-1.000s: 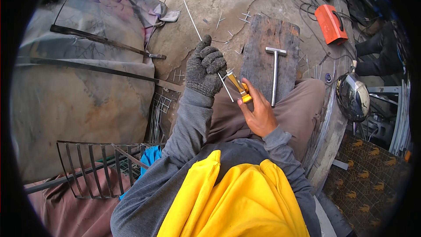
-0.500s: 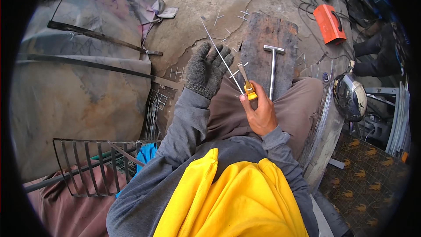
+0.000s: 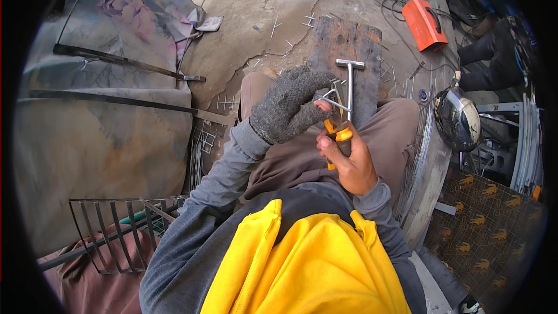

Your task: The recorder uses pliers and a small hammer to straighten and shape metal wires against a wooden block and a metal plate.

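My left hand (image 3: pixel 289 104), in a grey knit glove, grips a thin metal wire (image 3: pixel 337 104) that is bent into an angle. My bare right hand (image 3: pixel 347 160) is closed around the yellow-and-black handles of pliers (image 3: pixel 340 129), whose jaws hold the same wire just right of my gloved fingers. Both hands hover over my lap, above brown trousers. Just beyond them a metal hammer (image 3: pixel 349 78) lies on a dark wooden board (image 3: pixel 343 46).
Short wire offcuts (image 3: pixel 290 26) litter the cracked concrete. Long flat metal bars (image 3: pixel 116 61) lie on a flowered cloth at left. A welded wire grille (image 3: pixel 110 229) sits at lower left. An orange welding machine (image 3: pixel 424 23) with cables and a dark helmet (image 3: pixel 457 117) are at right.
The straight wire that stuck up to the upper left is now bent into an angle. Both hands have moved together, closer over my lap.
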Motion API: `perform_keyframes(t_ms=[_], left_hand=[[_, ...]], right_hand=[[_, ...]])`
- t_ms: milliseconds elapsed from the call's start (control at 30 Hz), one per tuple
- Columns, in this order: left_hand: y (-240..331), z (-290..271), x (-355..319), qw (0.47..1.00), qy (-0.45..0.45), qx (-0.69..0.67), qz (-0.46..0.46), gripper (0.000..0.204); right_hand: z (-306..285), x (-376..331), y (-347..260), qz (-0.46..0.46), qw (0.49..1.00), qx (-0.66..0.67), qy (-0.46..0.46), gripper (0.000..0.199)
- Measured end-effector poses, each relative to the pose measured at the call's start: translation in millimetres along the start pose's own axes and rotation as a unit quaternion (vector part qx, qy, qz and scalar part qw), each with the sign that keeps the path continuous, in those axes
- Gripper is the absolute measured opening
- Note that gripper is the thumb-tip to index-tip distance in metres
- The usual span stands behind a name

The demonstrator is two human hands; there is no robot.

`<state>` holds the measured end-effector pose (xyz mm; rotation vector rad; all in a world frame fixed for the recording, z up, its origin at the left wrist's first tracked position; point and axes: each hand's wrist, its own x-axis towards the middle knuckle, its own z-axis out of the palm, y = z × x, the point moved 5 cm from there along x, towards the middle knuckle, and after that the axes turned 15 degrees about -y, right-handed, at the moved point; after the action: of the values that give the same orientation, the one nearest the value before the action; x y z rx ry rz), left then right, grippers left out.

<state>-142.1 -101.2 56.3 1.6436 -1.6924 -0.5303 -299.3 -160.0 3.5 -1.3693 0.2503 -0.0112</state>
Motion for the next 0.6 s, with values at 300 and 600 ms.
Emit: perform_keyframes(t_ms=[300,600], left_hand=[[22.0,-11.3,26.3,0.996,0.008,0.069,0.059,0.037],[17.6,-12.3,13.1,0.997,-0.057,0.041,0.016,0.043]], right_hand=[[-8.5,-12.0,-4.6,-0.011,0.996,0.084,0.034,0.044],[-5.2,-13.7,-1.1,-0.018,0.998,0.057,-0.009,0.041]])
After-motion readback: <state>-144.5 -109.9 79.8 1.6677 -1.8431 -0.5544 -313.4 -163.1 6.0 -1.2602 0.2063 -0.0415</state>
